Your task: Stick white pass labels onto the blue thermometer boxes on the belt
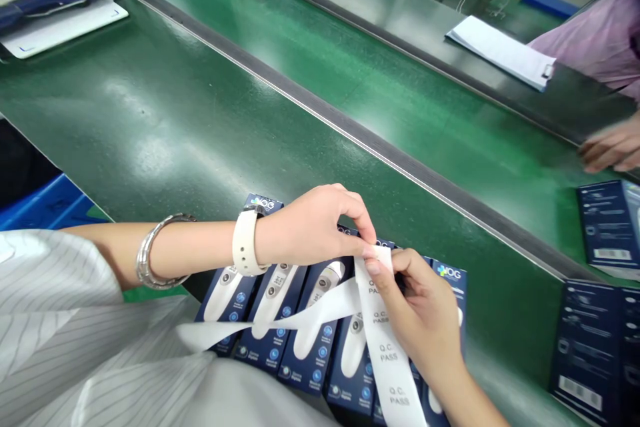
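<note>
A row of several dark blue product boxes [273,320] with a white thermometer pictured on each lies at the near edge of the green table [165,127]. A long white strip of "Q.C. PASS" stickers [387,353] runs over them. My left hand [315,223], with a white watch and a silver bracelet on that arm, pinches the top end of the strip. My right hand [423,310] holds the strip from below, its fingers closed on the same end.
A green conveyor belt [400,93] runs diagonally behind a metal rail. Another person's hand [610,147] and pink sleeve are at the far right, near more blue boxes [607,227]. A white clipboard [503,50] lies beyond the belt; papers and a blue folder [47,0] sit top left.
</note>
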A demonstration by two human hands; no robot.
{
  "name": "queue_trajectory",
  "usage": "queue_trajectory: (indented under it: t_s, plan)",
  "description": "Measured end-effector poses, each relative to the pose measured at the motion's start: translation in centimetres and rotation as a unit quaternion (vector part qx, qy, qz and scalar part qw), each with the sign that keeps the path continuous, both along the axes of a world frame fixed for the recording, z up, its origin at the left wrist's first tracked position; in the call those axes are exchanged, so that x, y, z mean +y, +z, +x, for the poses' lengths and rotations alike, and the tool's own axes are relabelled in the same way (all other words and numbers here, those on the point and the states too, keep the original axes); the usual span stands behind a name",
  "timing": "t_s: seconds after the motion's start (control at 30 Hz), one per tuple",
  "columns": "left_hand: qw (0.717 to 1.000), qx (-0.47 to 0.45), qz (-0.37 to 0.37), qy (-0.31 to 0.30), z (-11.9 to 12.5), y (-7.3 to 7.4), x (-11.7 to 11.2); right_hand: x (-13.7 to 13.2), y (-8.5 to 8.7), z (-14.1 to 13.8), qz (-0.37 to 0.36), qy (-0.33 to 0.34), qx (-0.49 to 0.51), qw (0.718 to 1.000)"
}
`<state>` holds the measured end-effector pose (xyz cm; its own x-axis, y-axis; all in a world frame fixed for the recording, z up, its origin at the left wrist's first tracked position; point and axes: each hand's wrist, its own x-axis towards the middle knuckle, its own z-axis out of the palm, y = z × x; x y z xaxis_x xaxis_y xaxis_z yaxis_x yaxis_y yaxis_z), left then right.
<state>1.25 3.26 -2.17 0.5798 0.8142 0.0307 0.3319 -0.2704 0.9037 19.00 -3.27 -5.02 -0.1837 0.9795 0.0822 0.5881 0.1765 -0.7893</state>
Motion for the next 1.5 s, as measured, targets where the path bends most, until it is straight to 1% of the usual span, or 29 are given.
queue_trajectory:
  t_s: [0.07,0.13,0.23,0.3,0.43,0.5,0.57,0.63,0.7,0.77,0.83,0.9,1.0,1.1,1.17,1.23,1.37,1.4,1.43,1.5]
  plan:
    - [1.000,0.009,0.004,0.003,-0.1,0.2,0.0,0.0,0.2,0.1,0.009,0.009,-0.007,1.000]
    - [1.000,0.022,0.011,0.009,-0.1,0.6,0.1,-0.2,0.5,0.3,0.008,0.033,-0.007,0.999]
    - [0.999,0.035,0.020,0.017,-0.1,1.0,0.0,-0.7,0.7,0.7,-0.017,0.055,0.019,0.998]
    - [0.999,0.040,0.030,0.022,0.0,1.3,-0.1,-1.2,0.6,1.0,-0.030,0.037,0.035,0.998]
    - [0.998,0.032,0.054,0.030,-0.1,1.8,0.1,-2.0,0.2,1.5,-0.034,-0.019,0.042,0.998]
    - [0.997,0.021,0.059,0.039,-0.4,2.2,0.8,-2.2,0.1,1.8,-0.026,-0.025,0.040,0.999]
    - [0.998,0.018,0.054,0.039,-0.5,2.4,1.8,-2.3,0.1,2.1,-0.005,-0.002,0.030,1.000]
    - [0.999,0.030,0.026,0.000,-0.2,2.3,3.1,-2.3,0.4,2.3,0.026,0.040,0.015,0.999]
    - [0.996,0.050,-0.034,-0.062,0.5,1.8,4.4,-2.1,0.7,2.4,0.052,0.082,0.001,0.995]
    - [0.984,0.066,-0.109,-0.123,1.6,1.0,5.3,-2.0,0.8,2.4,0.071,0.107,-0.008,0.992]
    - [0.969,0.082,-0.166,-0.166,2.6,0.3,6.0,-1.9,0.8,2.4,0.089,0.111,-0.023,0.990]
    - [0.957,0.111,-0.188,-0.189,3.3,-0.2,6.4,-1.9,0.6,2.4,0.108,0.108,-0.039,0.987]
    - [0.952,0.154,-0.185,-0.189,3.8,-0.5,6.7,-2.0,0.3,2.3,0.136,0.103,-0.063,0.983]
    - [0.948,0.163,-0.186,-0.202,4.0,-0.5,6.9,-2.0,0.3,2.2,0.153,0.106,-0.094,0.978]
    - [0.948,0.164,-0.174,-0.209,4.1,-0.6,6.9,-2.0,0.2,2.2,0.146,0.113,-0.123,0.975]
    - [0.952,0.168,-0.147,-0.210,4.2,-0.8,6.9,-2.0,0.1,2.1,0.142,0.117,-0.146,0.972]
    - [0.949,0.184,-0.115,-0.228,4.2,-1.2,7.0,-1.9,-0.2,1.9,0.160,0.116,-0.162,0.967]
    - [0.949,0.193,-0.095,-0.229,4.2,-1.1,7.0,-1.9,-0.1,1.9,0.160,0.116,-0.165,0.966]
    - [0.953,0.207,-0.056,-0.213,4.1,-1.0,6.9,-1.9,-0.1,1.8,0.161,0.117,-0.166,0.966]
    - [0.960,0.238,0.064,-0.136,3.7,-0.7,6.3,-1.8,0.0,1.7,0.164,0.120,-0.165,0.965]
